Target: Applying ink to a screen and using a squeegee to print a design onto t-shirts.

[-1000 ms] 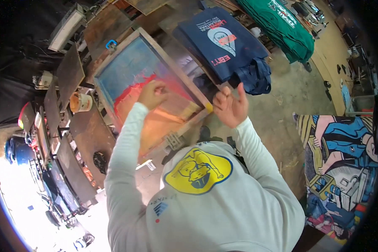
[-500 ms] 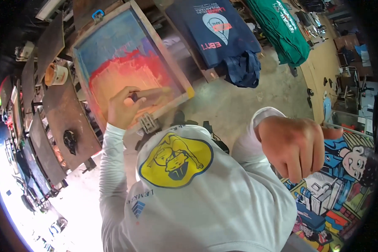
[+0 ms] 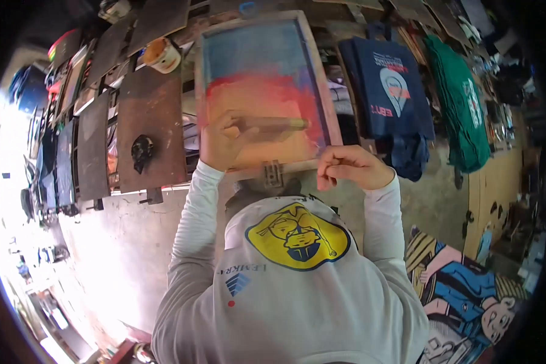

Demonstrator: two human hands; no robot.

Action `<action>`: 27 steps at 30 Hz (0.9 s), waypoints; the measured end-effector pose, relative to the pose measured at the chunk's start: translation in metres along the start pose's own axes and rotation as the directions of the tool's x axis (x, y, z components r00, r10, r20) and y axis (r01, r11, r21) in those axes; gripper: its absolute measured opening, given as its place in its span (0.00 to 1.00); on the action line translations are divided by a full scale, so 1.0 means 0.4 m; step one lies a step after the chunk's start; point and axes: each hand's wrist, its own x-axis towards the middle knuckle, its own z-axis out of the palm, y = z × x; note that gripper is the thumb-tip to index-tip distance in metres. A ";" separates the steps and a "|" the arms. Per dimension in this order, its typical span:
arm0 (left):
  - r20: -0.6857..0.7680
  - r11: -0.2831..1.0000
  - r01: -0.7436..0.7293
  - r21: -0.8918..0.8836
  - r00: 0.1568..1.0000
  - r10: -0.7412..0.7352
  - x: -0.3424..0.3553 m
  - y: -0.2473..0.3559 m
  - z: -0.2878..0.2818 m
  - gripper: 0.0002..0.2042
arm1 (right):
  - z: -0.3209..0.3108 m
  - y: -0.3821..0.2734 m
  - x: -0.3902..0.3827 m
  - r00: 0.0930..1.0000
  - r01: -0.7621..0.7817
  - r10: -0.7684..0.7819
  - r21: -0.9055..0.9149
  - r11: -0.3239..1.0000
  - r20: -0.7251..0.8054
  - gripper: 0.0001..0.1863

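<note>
A framed printing screen (image 3: 330,103) lies on the bench in front of me, its mesh blue at the far end, with red and orange ink nearer. My left hand (image 3: 224,142) is closed around the left end of a wooden-handled squeegee (image 3: 276,125), which lies crosswise over the orange area. Beside the frame's near right corner is my right hand (image 3: 355,167), fingers loosely bent and apart, nothing seen in them. A metal hinge clamp (image 3: 273,174) sits at the middle of the frame's near edge.
Left of the screen are a brown board (image 3: 151,115) with a black crumpled item (image 3: 142,153) on it and a stained ink tub (image 3: 162,56). To the right lie printed navy tote bags (image 3: 391,85) and folded green fabric (image 3: 458,103). A cartoon-painted panel (image 3: 467,297) stands lower right.
My right hand has come in from the far right to the screen's near corner, its fingers loosening. The view has turned, so the screen now sits centred. My left hand still grips the squeegee.
</note>
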 end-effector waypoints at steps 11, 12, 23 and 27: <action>0.065 0.997 0.017 -0.075 0.998 -0.012 -0.013 -0.092 -0.197 0.16 | -0.017 0.171 0.391 0.887 0.122 -0.457 -0.918 0.378 -0.071 0.24; 0.032 0.993 -0.042 -0.111 0.998 0.046 -0.007 -0.116 -0.203 0.15 | -0.024 0.180 0.415 0.970 -0.002 -0.207 -0.860 0.511 -0.125 0.23; 0.265 0.886 -0.095 0.453 0.964 -0.033 -0.017 -0.374 -0.222 0.19 | 0.083 0.320 0.537 0.930 -0.285 -0.174 -0.935 0.212 -0.323 0.14; 0.385 0.812 -0.198 0.549 0.922 -0.035 -0.040 -0.401 -0.186 0.20 | 0.138 0.368 0.531 0.883 -0.363 -0.213 -0.897 0.252 -0.417 0.16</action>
